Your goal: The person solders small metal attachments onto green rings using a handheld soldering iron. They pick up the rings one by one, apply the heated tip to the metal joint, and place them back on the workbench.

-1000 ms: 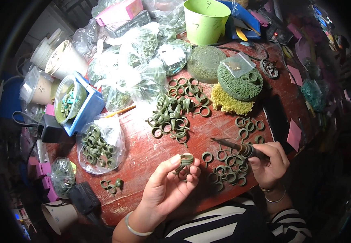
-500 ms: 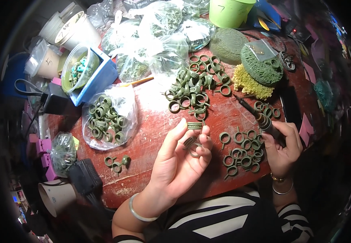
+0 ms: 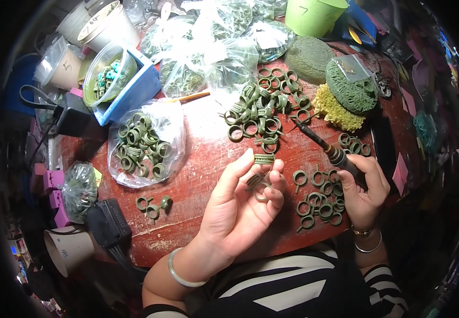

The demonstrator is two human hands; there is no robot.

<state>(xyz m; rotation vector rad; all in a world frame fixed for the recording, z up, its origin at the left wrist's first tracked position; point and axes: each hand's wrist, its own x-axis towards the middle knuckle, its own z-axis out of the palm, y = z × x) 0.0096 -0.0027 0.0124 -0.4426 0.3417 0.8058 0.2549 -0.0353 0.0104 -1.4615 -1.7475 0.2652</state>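
My left hand (image 3: 240, 212), palm up at the lower middle, grips green carved rings, one (image 3: 264, 159) raised between thumb and fingertips, others lying lower in the curled fingers. My right hand (image 3: 364, 193) holds a dark pen-like hot tool (image 3: 322, 143), its thin tip pointing up and left above the table. Around both hands lie loose green rings: a large pile (image 3: 256, 106) beyond them, a looser group (image 3: 319, 201) between them, a small cluster (image 3: 152, 206) at left. An open plastic bag (image 3: 176, 159) of similar rings lies left of the large pile.
On the red table (image 3: 197, 233) are filled plastic bags (image 3: 197, 47) at the back, a green bucket (image 3: 314, 16), green and yellow blocks (image 3: 341, 106) at right. Along the left stand cups (image 3: 65, 69), a blue tray (image 3: 129, 100), black adapters (image 3: 105, 222) with cables.
The view has shifted, so most things appear higher and farther right. The tool in my right hand is tilted more upward, its tip farther from the ring in my left hand.
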